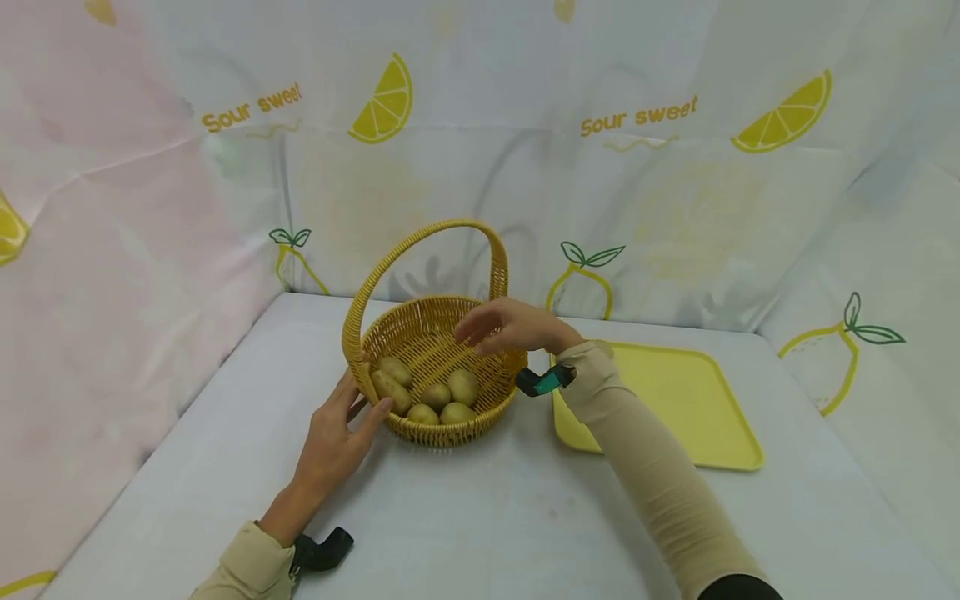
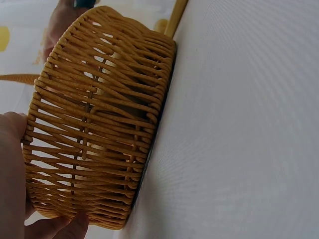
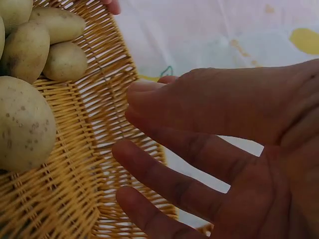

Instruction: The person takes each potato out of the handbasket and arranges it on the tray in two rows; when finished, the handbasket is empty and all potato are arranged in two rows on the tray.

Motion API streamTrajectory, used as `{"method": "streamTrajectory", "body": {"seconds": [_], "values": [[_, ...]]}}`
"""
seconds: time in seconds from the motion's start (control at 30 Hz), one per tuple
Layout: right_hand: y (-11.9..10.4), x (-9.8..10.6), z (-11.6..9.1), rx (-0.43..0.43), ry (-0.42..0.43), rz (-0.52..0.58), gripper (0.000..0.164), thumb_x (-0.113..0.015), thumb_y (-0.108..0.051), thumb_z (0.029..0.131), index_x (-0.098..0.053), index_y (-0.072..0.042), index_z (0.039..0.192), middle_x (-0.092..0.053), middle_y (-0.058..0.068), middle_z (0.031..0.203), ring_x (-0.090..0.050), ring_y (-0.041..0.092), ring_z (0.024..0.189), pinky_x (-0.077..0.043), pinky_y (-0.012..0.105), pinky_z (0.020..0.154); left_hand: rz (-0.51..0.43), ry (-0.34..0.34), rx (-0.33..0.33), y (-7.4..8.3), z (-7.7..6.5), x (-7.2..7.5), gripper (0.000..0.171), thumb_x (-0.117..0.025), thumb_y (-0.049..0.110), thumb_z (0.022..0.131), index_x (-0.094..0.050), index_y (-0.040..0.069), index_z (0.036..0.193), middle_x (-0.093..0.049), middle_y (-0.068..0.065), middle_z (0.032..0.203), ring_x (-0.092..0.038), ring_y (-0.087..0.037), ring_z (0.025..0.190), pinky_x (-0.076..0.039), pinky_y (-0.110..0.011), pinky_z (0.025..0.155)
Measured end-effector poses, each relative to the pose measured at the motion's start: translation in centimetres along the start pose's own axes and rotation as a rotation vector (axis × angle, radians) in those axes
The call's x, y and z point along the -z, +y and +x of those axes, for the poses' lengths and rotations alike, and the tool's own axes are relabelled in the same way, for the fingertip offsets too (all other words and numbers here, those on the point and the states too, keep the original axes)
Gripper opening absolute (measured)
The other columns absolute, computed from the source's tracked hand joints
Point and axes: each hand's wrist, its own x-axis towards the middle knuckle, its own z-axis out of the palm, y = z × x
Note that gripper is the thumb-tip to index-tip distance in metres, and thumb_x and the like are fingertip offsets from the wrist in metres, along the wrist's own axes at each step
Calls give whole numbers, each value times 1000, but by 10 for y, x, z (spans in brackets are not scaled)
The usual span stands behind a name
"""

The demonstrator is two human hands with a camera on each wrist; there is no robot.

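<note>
A yellow-brown wicker basket [image 1: 423, 337] with a tall arched handle [image 1: 367, 292] stands on the white table. Several potatoes [image 1: 463, 387] lie in its near part, bunched toward the left. My left hand [image 1: 330, 442] grips the basket's near left side, thumb at the rim and fingers around the outer wall. In the left wrist view the woven wall [image 2: 99, 124] fills the space beside the fingers. Above the right part of the basket hovers my right hand [image 1: 521, 325], fingers loosely bent and spread, holding nothing. The right wrist view shows it apart from the largest potato [image 3: 25, 124].
A yellow tray [image 1: 675, 400] lies flat on the table to the right of the basket, under my right forearm. White cloth [image 1: 465, 167] printed with lemons hangs behind and at both sides of the table [image 1: 487, 517].
</note>
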Motion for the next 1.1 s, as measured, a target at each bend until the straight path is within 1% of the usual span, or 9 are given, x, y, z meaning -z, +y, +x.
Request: {"method": "streamTrajectory", "body": {"seconds": [0.1,0.23,0.37,0.47,0.57,0.7,0.83,0.97,1.1], "values": [[5,-5,10,-27,-40,41,37,-70,4,96,-64,9,132,-64,25,133,-60,44,124,-56,36,100,-5,-2,-4,0,-1,-1,67,-69,13,103,-37,8,162,-33,-16,166,-47,-35,140,-54,-48,99],[10,-11,22,-71,-107,106,44,-68,9,92,-60,12,135,-60,29,136,-54,49,128,-55,40,103,-14,-4,-5,-1,-1,-1,68,-68,13,103,-36,10,162,-32,-16,166,-47,-36,140,-54,-50,99],[16,-17,32,-113,-215,106,53,-70,11,86,-57,14,137,-59,29,138,-53,46,130,-50,44,108,-17,-5,2,-2,-2,-2,67,-68,13,103,-37,6,161,-31,-15,167,-45,-36,141,-54,-51,98],[19,-21,37,-185,-250,76,58,-76,10,85,-57,11,139,-60,25,139,-56,40,129,-52,39,106,-15,-6,4,-2,-3,-1,67,-69,14,103,-37,7,161,-31,-14,167,-45,-35,142,-54,-51,99],[20,-23,40,-265,-248,29,62,-81,7,83,-58,6,140,-63,19,137,-58,31,126,-54,33,101,-19,-10,3,-1,-2,-1,68,-69,15,103,-36,9,162,-32,-15,166,-46,-35,141,-54,-51,100],[20,-25,41,-302,-242,-54,61,-86,2,80,-63,2,136,-65,14,129,-60,23,119,-56,30,95,-21,-13,-1,1,0,-1,68,-69,15,103,-36,10,162,-33,-17,165,-47,-37,140,-53,-50,100],[22,-25,43,-279,-187,-102,53,-89,-3,80,-67,1,129,-67,11,122,-62,22,112,-57,31,92,-15,-11,0,2,0,0,68,-69,15,103,-36,9,162,-33,-17,165,-47,-36,140,-53,-49,101],[27,-26,46,-233,-126,-102,46,-88,-6,81,-71,1,123,-70,6,117,-63,21,109,-56,31,93,-10,-10,5,1,0,1,68,-69,16,103,-36,9,162,-33,-17,165,-47,-35,140,-53,-48,101],[31,-31,48,-218,-114,-95,46,-88,-7,81,-73,-1,124,-71,1,117,-63,18,110,-54,30,95,-8,-10,9,0,-1,1,68,-69,16,103,-36,8,162,-33,-17,165,-47,-35,140,-53,-47,101]]}}
